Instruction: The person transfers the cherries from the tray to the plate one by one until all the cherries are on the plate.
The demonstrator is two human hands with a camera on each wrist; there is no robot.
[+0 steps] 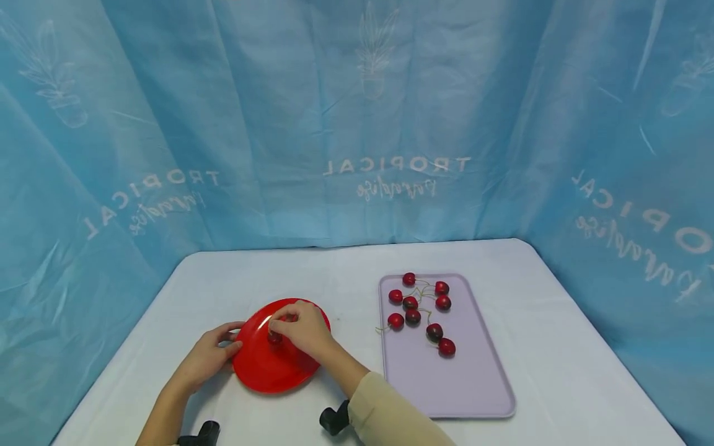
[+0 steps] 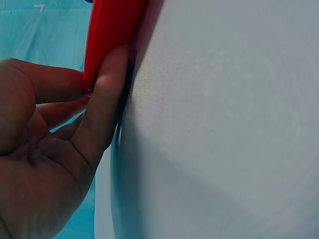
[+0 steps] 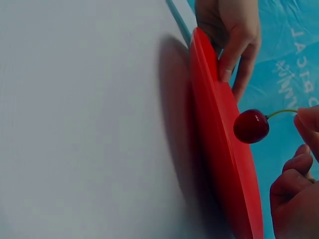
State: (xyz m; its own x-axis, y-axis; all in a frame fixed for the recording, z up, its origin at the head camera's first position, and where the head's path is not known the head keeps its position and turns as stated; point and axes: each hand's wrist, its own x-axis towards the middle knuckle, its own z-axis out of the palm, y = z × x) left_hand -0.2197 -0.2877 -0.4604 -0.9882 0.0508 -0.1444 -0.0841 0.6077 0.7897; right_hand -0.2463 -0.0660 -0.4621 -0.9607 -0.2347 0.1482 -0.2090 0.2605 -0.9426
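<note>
A round red plate (image 1: 273,368) sits at the left of the table. At its left rim, my left hand (image 1: 205,360) pinches the edge between thumb and fingers; the left wrist view shows the rim of the plate (image 2: 112,35) between them. Over the plate is my right hand (image 1: 307,333), pinching a dark red cherry by its thin green stem. In the right wrist view that cherry (image 3: 251,126) hangs from the fingertips, overlapping the plate's surface. The fingers hide part of the plate's middle in the head view.
To the right lies a pale purple tray (image 1: 446,390) with several cherries (image 1: 413,317) grouped in its far half, one stem crossing its left rim. A white cloth covers the table (image 1: 569,371). Blue printed curtains (image 1: 357,111) hang behind and at both sides.
</note>
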